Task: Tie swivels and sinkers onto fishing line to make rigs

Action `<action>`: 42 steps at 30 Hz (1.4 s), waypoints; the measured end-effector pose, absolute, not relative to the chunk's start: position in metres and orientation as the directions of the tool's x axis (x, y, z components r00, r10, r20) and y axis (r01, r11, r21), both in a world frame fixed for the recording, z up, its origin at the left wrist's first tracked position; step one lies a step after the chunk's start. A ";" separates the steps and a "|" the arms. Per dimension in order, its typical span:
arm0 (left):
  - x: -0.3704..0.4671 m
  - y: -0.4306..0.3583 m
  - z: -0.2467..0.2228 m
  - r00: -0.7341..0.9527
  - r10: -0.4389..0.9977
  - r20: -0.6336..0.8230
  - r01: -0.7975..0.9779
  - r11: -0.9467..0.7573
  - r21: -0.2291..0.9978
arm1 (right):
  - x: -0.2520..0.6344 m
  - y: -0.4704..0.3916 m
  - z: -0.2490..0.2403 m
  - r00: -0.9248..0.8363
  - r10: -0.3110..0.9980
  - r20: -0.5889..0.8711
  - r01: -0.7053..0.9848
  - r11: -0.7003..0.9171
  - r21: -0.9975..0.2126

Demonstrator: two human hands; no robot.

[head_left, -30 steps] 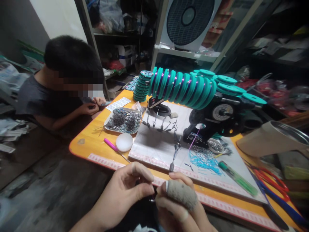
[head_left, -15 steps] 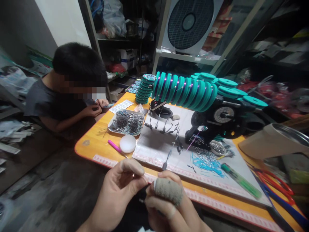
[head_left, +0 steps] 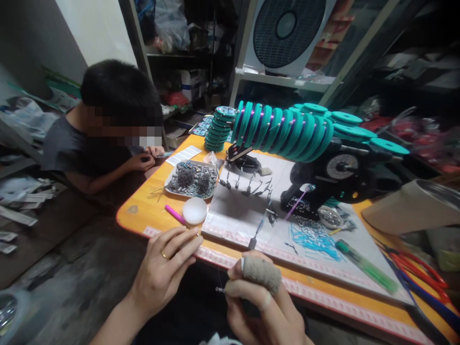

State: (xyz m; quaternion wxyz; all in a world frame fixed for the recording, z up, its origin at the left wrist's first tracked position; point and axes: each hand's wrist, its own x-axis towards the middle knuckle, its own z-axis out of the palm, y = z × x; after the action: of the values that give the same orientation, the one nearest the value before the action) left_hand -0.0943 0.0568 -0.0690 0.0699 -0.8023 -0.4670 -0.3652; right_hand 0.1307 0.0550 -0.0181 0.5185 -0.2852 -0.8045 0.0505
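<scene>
Two hands up close at the near edge of the table [head_left: 143,218]. Right hand [head_left: 262,302], with a grey wrap on one finger, is pinched shut on a tiny metal pin [head_left: 220,290] that pokes out left of the fingertips, just off the table edge over the dark floor gap. It's thin, silvery and too small to make out more. Left hand [head_left: 163,270] is loose, fingers spread, holding nothing, tips touching the table rim near a pink pen [head_left: 175,215] and a white puck [head_left: 194,211].

Farther in, a white mat [head_left: 237,211] has scattered dark hooks and a pile of blue bits [head_left: 314,237], plus a green lighter [head_left: 366,266] to the right. A metal tray [head_left: 192,178] on the left is full of small dark parts. A little round tin [head_left: 329,217] holds shiny bits.

Far side is crowded by a row of teal spools [head_left: 283,129] on a black winder [head_left: 341,175]. Open room is mostly the orange strip along the near-left edge. Another person [head_left: 108,139] sits far left.
</scene>
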 end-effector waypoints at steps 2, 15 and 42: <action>-0.094 0.059 -0.072 0.309 0.696 0.648 0.815 -0.545 0.196 | 0.133 0.054 -0.017 -0.295 0.510 0.808 0.422 0.828 -0.369; -0.106 0.060 -0.073 0.249 0.606 0.755 0.664 -0.675 0.322 | 0.152 0.044 -0.024 -0.307 0.546 0.779 0.606 0.744 -0.282; 0.013 0.015 -0.029 -0.133 0.990 -0.040 -0.375 -0.012 0.927 | 0.144 0.038 -0.025 -0.068 0.723 0.687 0.455 0.636 -0.624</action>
State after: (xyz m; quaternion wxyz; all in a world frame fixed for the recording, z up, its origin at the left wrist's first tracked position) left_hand 0.0128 0.0149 -0.0287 -0.5540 -0.3559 -0.4323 -0.6160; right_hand 0.1437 0.0376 -0.0252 0.5467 -0.4089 -0.7203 0.1226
